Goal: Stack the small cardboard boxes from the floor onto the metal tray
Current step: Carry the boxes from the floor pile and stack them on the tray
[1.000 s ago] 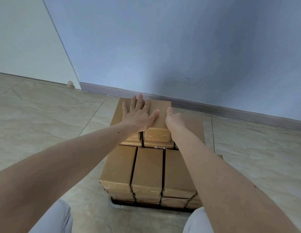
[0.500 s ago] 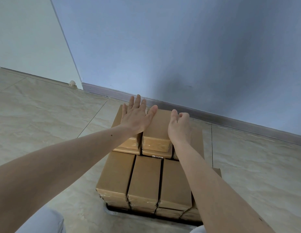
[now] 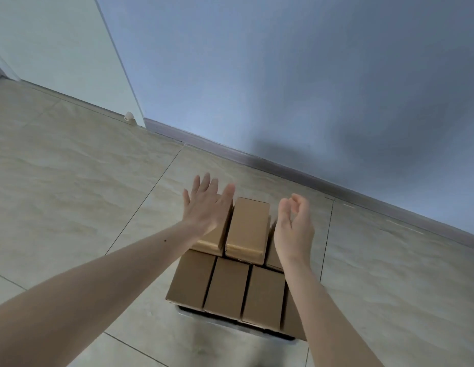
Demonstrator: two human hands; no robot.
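Observation:
Small brown cardboard boxes are stacked on the metal tray (image 3: 220,323), whose rim shows under the near row. The near row (image 3: 226,287) is three boxes wide. Behind it a higher layer holds a top box (image 3: 247,226) and another to its left (image 3: 213,238). My left hand (image 3: 206,205) hovers with straight spread fingers above the left top box, holding nothing. My right hand (image 3: 294,226) is raised to the right of the top box, fingers loosely curled and empty. It hides part of a box on the right.
The stack stands on pale marble-look floor tiles (image 3: 71,207) near a blue-grey wall with a dark skirting board (image 3: 283,169). A white door (image 3: 58,49) with a small doorstop (image 3: 128,116) is at the far left.
Both hands have lifted off the top boxes and moved apart. The view has tilted up and away, so the stack sits lower in the frame.

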